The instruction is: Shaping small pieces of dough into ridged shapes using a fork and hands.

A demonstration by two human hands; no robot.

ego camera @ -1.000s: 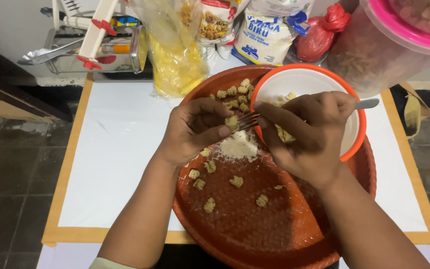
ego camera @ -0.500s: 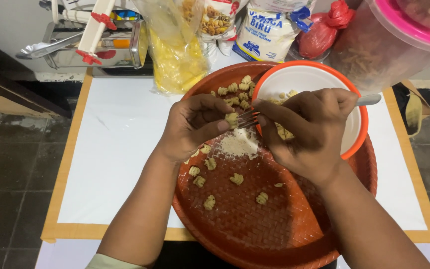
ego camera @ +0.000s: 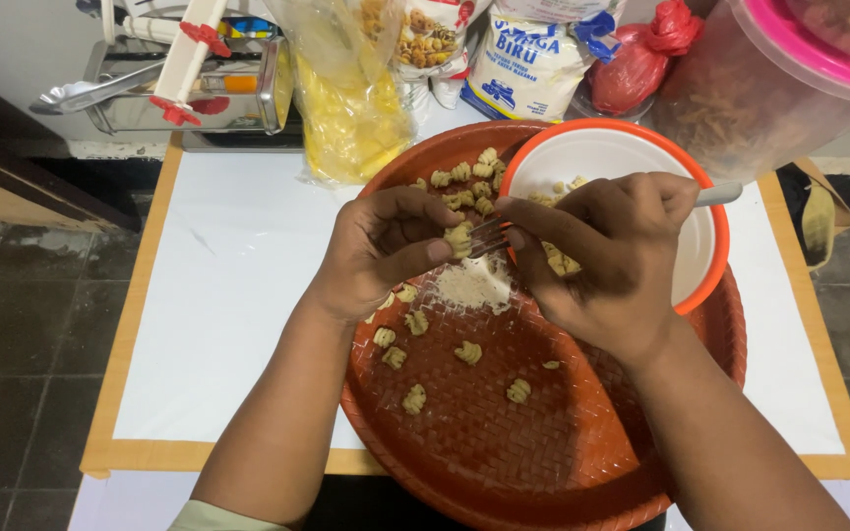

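Observation:
My left hand (ego camera: 386, 246) pinches a small ridged piece of dough (ego camera: 458, 237) against the tines of a metal fork (ego camera: 489, 236). My right hand (ego camera: 597, 251) grips that fork, whose handle sticks out to the right over a white bowl with an orange rim (ego camera: 705, 246). Both hands hover over a large round orange woven tray (ego camera: 543, 423). Several shaped dough pieces (ego camera: 464, 352) lie scattered on the tray, with more clustered at its far edge (ego camera: 469, 179). A small heap of flour (ego camera: 469, 285) sits under the hands.
The tray rests on a white table (ego camera: 228, 295) with a wooden border. At the back stand a metal pasta machine (ego camera: 189, 84), a yellow plastic bag (ego camera: 351, 108), a flour bag (ego camera: 533, 59), a red bag (ego camera: 641, 59) and a clear tub with a pink lid (ego camera: 789, 79).
The hands stay close together at the fork over the tray. The dough piece has shifted slightly along the fork tines under my left fingers.

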